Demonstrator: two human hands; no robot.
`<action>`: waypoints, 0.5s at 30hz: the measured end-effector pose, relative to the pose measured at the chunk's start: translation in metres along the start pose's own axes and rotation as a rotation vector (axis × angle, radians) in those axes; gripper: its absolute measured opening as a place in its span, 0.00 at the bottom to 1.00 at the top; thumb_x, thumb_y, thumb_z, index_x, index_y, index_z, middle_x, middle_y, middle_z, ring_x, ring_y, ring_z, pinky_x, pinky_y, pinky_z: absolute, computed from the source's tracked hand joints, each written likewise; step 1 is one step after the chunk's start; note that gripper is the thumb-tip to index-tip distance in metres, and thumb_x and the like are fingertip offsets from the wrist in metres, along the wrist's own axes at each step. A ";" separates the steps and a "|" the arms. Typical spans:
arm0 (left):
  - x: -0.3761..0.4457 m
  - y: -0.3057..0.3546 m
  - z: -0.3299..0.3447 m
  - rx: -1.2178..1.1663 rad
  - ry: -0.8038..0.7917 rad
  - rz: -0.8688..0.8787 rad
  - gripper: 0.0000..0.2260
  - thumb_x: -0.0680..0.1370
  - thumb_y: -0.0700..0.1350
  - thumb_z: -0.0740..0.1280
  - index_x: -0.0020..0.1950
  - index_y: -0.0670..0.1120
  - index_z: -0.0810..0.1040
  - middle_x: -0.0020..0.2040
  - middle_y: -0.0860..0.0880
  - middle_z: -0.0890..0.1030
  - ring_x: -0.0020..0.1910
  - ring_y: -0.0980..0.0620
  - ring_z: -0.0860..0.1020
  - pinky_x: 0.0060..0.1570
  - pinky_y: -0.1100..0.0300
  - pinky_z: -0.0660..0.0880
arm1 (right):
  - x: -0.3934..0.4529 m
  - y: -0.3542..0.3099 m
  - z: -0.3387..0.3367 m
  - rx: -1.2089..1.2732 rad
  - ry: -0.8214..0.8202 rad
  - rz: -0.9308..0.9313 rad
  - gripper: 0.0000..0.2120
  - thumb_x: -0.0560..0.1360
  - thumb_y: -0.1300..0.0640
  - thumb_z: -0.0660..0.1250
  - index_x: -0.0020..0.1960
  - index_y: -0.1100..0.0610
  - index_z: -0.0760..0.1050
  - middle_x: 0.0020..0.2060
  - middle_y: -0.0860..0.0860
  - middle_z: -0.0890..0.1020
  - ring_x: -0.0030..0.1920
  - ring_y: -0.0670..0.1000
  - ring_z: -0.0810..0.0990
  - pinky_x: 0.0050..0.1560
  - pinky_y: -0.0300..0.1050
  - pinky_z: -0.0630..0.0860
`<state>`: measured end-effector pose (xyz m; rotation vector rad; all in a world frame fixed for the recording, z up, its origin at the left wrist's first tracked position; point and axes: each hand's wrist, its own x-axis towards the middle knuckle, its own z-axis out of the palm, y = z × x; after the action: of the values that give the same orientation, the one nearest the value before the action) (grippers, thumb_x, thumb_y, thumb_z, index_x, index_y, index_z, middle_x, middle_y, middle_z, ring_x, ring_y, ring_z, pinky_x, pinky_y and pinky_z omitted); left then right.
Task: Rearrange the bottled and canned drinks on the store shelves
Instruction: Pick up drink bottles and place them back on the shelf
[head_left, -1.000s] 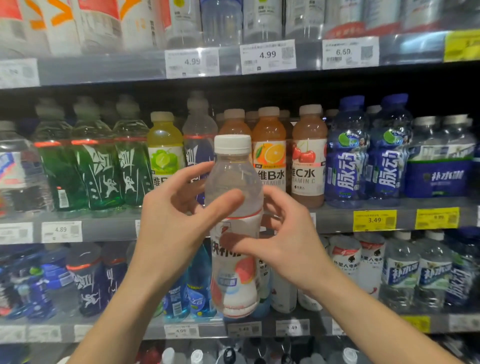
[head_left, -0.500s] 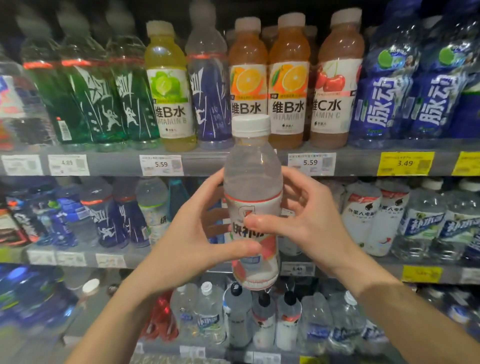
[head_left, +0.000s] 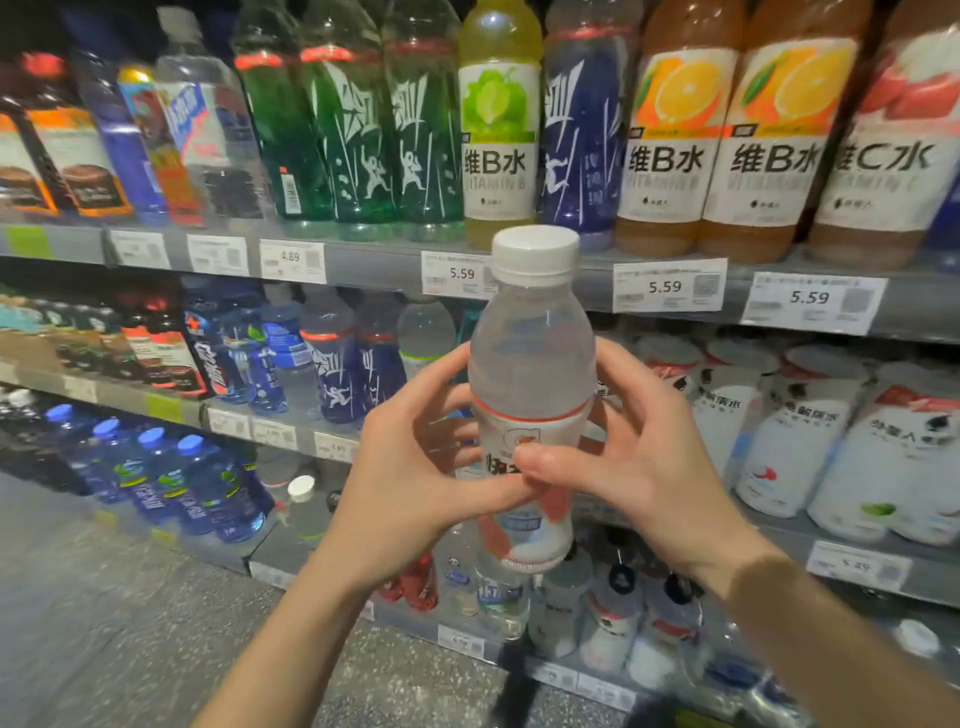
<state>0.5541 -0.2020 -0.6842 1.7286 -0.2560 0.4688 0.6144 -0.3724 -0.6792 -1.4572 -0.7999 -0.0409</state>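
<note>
- Since a moment ago the head camera has dipped lower and closer, and the vitamin bottles' shelf now sits at the frame's top
- Head view: clear bottle (head_left: 530, 395) with white cap, upright, in front of the shelf edge (head_left: 571, 270) with price tags
- left hand (head_left: 415, 467) fingers curl round its label
- right hand (head_left: 639, 457) fingers and thumb grip the other side

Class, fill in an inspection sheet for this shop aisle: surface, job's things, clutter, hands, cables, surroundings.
Surface: grey shelves with price tags.
Job's things: clear white-capped bottle, held upright in front of the shelves.
Clutter: nothing seen.
Hands: left hand and right hand both grip the bottle's label, thumbs in front.
Cables: nothing seen.
Surroundings: green bottles, orange-label bottles, blue-capped bottles, speckled floor.
</note>
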 end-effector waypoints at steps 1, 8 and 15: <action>-0.004 -0.002 -0.006 -0.001 0.022 -0.009 0.34 0.64 0.35 0.80 0.69 0.46 0.76 0.56 0.50 0.86 0.53 0.53 0.84 0.50 0.61 0.79 | 0.002 0.002 0.007 0.017 -0.015 0.001 0.30 0.65 0.62 0.79 0.64 0.52 0.76 0.58 0.48 0.84 0.59 0.49 0.83 0.58 0.44 0.78; -0.013 0.024 -0.042 0.025 0.133 -0.100 0.24 0.62 0.36 0.80 0.56 0.42 0.81 0.47 0.51 0.87 0.45 0.58 0.84 0.43 0.61 0.80 | 0.030 -0.016 0.039 0.071 -0.090 0.112 0.30 0.61 0.58 0.82 0.62 0.52 0.79 0.55 0.49 0.86 0.58 0.52 0.84 0.57 0.52 0.81; 0.021 0.117 -0.070 -0.035 0.181 -0.214 0.25 0.61 0.31 0.78 0.56 0.42 0.79 0.48 0.54 0.87 0.47 0.60 0.83 0.48 0.67 0.78 | 0.078 -0.101 0.041 0.121 -0.130 0.265 0.27 0.59 0.64 0.80 0.56 0.49 0.81 0.53 0.49 0.86 0.57 0.51 0.83 0.55 0.47 0.82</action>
<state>0.5117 -0.1574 -0.5605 1.6463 0.0504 0.4562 0.6051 -0.3180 -0.5568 -1.4495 -0.6957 0.3012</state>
